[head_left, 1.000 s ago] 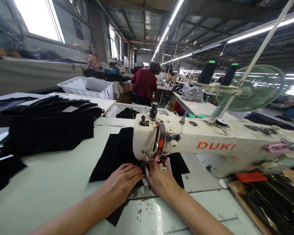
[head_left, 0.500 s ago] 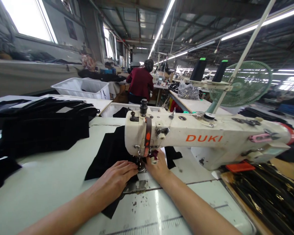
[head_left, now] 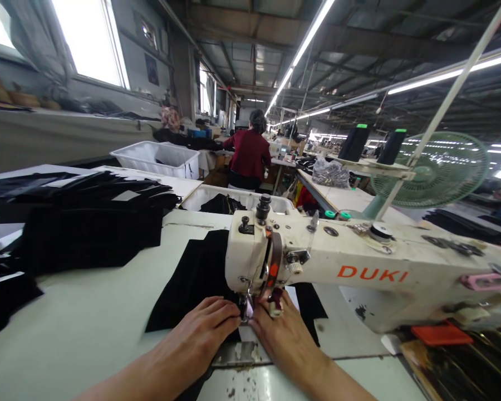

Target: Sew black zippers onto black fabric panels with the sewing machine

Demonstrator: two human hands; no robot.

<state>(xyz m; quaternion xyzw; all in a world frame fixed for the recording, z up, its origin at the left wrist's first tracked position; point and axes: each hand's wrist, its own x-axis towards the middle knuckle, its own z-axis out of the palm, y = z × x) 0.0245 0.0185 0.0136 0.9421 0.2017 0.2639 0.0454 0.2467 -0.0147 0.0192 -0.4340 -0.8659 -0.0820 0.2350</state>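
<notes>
A white DUKI sewing machine stands on the pale table. A piece of black fabric lies flat under its needle head. My left hand presses flat on the fabric just left of the presser foot. My right hand rests on the fabric right of the foot, fingertips close to the needle. Both hands lie palm down with the fingers together.
Stacks of black cut pieces fill the table's left side. White bins stand behind. A green fan and thread cones rise at the right. A person in a red top sits ahead, facing away. Dark strips lie at lower right.
The view shifted and dropped, so the machine sits lower in frame. Both hands stay at the presser foot on the black fabric, which has slid slightly away under the needle.
</notes>
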